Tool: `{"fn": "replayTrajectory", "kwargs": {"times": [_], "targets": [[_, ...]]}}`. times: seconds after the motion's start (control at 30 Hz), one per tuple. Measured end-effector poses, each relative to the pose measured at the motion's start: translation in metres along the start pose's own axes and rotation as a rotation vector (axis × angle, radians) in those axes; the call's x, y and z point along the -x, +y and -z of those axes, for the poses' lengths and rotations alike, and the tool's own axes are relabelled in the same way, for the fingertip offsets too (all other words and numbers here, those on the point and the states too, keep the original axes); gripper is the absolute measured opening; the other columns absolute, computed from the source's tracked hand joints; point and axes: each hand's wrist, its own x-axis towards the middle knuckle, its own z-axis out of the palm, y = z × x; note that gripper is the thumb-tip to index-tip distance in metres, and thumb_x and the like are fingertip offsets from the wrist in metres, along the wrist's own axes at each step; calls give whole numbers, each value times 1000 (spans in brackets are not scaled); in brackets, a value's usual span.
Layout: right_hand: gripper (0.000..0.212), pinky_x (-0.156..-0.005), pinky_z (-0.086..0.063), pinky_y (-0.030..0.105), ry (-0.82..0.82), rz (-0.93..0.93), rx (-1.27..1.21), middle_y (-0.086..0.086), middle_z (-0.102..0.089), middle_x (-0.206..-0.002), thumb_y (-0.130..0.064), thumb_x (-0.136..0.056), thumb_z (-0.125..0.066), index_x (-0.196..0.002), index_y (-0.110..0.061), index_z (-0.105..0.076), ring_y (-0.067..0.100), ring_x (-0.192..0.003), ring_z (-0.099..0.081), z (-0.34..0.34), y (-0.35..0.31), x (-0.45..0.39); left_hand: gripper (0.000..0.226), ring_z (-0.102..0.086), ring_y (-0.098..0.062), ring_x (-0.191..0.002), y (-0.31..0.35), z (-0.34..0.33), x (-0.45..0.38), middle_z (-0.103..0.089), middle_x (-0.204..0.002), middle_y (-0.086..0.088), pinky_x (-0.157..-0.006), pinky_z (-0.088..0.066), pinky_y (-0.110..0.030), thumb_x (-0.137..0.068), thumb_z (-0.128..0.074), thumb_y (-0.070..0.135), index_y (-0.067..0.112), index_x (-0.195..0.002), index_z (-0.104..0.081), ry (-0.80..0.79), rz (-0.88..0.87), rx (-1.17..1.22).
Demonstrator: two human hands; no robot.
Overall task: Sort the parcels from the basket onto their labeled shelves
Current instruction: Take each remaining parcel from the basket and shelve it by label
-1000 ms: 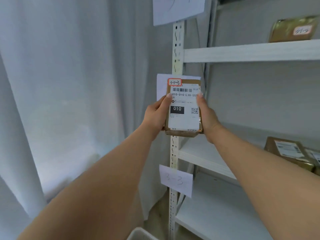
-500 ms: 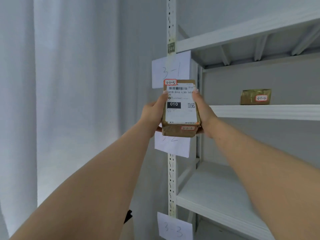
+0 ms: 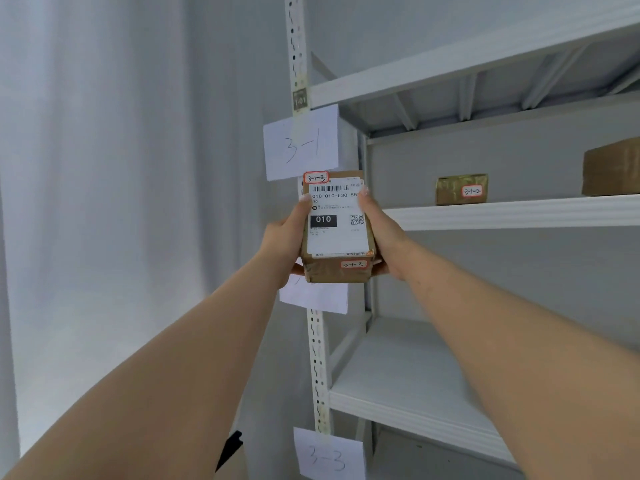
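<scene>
A small brown cardboard parcel [image 3: 337,270] with a white shipping label and red-edged stickers reading 3-1-3 is held up in front of the shelf post. My left hand [image 3: 284,235] grips its left side and my right hand [image 3: 381,233] grips its right side, thumbs on the label. A paper sign marked 3-1 [image 3: 300,143] hangs on the post just above the parcel. Another paper sign [image 3: 313,296] sits partly hidden behind the parcel. A sign marked 3-3 [image 3: 329,455] hangs lower on the post.
The white metal shelving unit [image 3: 512,213] fills the right side. On the 3-1 shelf stand a small gold-brown parcel [image 3: 450,190] stickered 3-1-2 and a larger brown box [image 3: 611,168] at the right edge. A white curtain [image 3: 121,202] hangs at the left.
The view has tilted upward from the lower shelves to the 3-1 level. Both hands kept hold of the parcel and raised it along the post.
</scene>
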Motion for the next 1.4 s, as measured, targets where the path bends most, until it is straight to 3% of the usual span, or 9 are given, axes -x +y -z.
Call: {"fn": "replayTrajectory", "kwargs": {"times": [0.13, 0.3, 0.37, 0.53, 0.73, 0.87, 1.1, 1.27, 1.4], "targets": [[71, -53, -55, 26, 39, 6, -33, -2, -76, -84, -86, -77, -35, -95, -28, -72, 15, -71, -74, 28, -1, 5, 48, -72, -20, -68, 3, -29, -10, -74, -72, 5, -50, -55, -30, -82, -51, 69, 26, -91, -68, -28, 6, 43], [54, -76, -57, 34, 101, 94, -83, -3, -76, -92, -72, -84, -47, -99, -25, -71, 16, -82, -73, 81, -14, 11, 43, -72, -13, -62, 26, -83, -18, -73, -70, 10, -57, -55, -30, -84, -49, 68, 29, -86, -67, -72, -79, 92], [53, -77, -57, 35, 151, 148, -96, -1, -75, -101, -64, -85, -55, -115, -21, -64, 17, -87, -72, 104, -22, 13, 42, -71, -12, -62, 41, -109, -21, -74, -70, 10, -57, -55, -29, -84, -51, 67, 28, -86, -67, -87, -107, 137], [47, -52, -51, 20, 315, 303, -58, 0, -73, -103, -53, -89, -58, -121, -18, -58, 8, -72, -71, 183, -43, 13, 43, -70, -6, -59, 81, -186, -30, -73, -69, 12, -52, -52, -22, -84, -51, 66, 27, -82, -68, -178, -219, 185], [32, -45, -48, 17, 428, 358, -52, -8, -75, -78, -50, -91, -57, -105, -22, -63, 7, -61, -70, 277, -60, 6, 53, -69, -17, -83, 115, -280, -47, -74, -81, 5, -79, -54, -35, -91, -35, 67, 28, -80, -69, -260, -301, 160], [31, -42, -48, 18, 509, 258, -61, -9, -73, -66, -54, -88, -57, -91, -25, -66, 7, -53, -69, 314, -62, -11, 52, -57, -13, -74, 120, -319, -71, -65, -84, 0, -65, -44, -27, -101, -26, 51, 20, -81, -62, -211, -423, -19], [32, -55, -56, 32, 548, 10, -15, -1, -73, -65, -55, -83, -57, -91, -24, -63, 19, -65, -70, 341, -44, -57, 32, -59, -23, -92, 106, -344, -118, -69, -106, -7, -77, -47, -30, -98, -41, 6, 12, -113, -69, -169, -651, -500], [35, -57, -51, 32, 554, -144, 67, 4, -64, -49, -50, -87, -48, -84, -16, -57, 25, -61, -62, 340, -39, -82, 48, -58, -29, -96, 96, -345, -137, -67, -108, -13, -77, -47, -35, -85, -38, -11, 11, -117, -67, -170, -646, -884], [30, -45, -45, 24, 595, -177, 128, 1, -50, -31, -41, -85, -47, -71, -15, -49, 20, -52, -53, 339, -37, -92, 35, -53, -26, -86, 86, -344, -141, -66, -103, -15, -74, -43, -31, -87, -43, -10, 10, -100, -68, -189, -630, -974]]}}
